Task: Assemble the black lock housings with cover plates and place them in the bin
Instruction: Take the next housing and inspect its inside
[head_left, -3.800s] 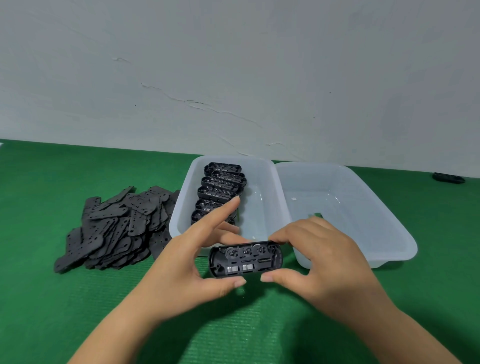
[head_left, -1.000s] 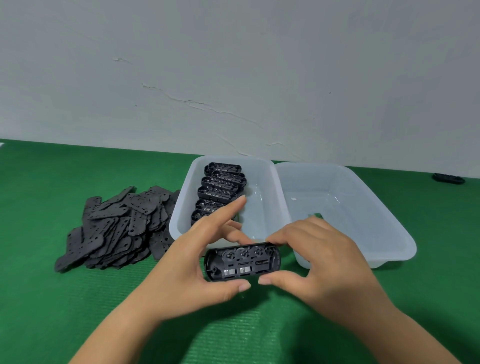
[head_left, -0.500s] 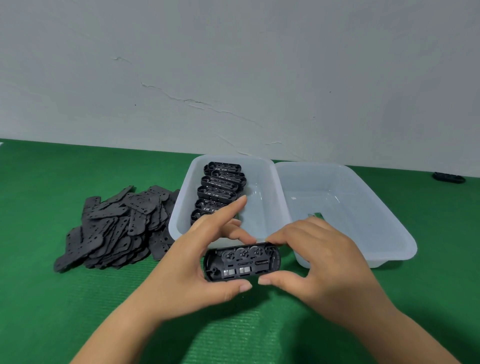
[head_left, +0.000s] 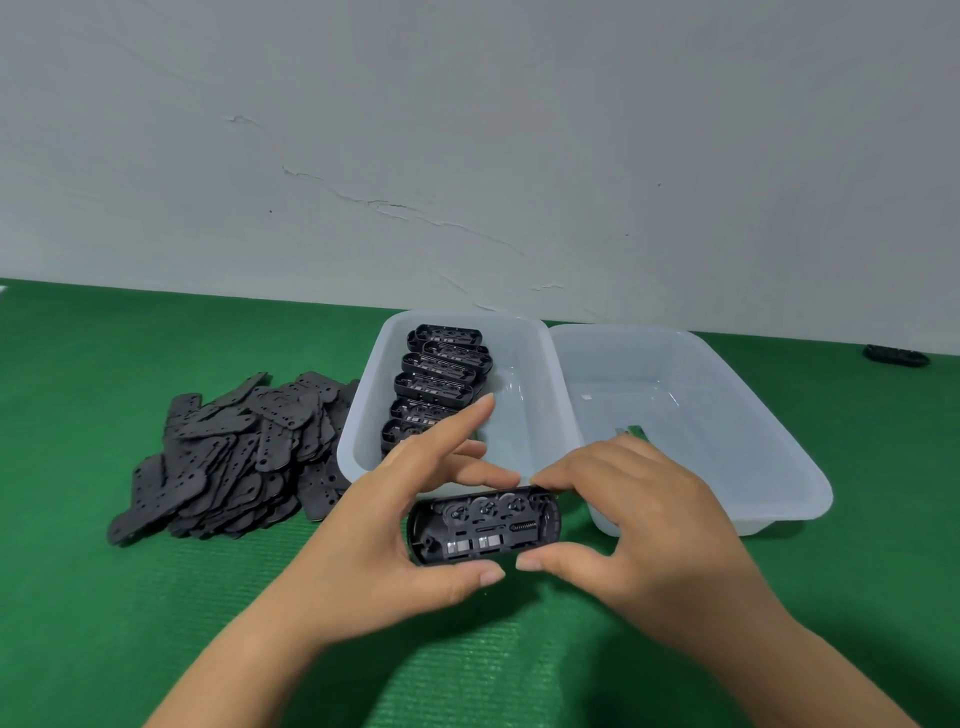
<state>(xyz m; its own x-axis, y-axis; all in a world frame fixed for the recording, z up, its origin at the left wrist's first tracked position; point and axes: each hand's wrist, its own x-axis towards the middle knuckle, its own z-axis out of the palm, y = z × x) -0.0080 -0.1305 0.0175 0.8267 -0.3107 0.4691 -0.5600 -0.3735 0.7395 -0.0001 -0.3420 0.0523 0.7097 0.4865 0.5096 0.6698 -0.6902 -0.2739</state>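
A black lock housing (head_left: 483, 530) is held above the green mat, its open side facing me, with wheels and a spring visible inside. My left hand (head_left: 379, 540) grips its left end between thumb and fingers, the index finger raised. My right hand (head_left: 639, 535) pinches its right end. A loose pile of flat black cover plates (head_left: 234, 447) lies on the mat to the left. Several more housings (head_left: 436, 384) are lined up in the left translucent bin (head_left: 540, 415).
A second translucent bin (head_left: 753, 441) sits to the right of the first, touching it, with only a small scrap inside. One black part (head_left: 894, 356) lies far right by the grey wall. The green mat (head_left: 104, 597) covers the table.
Since 3.8 s ago the housing shifted slightly left and tilted a little in both hands. Over the last second it has barely moved.
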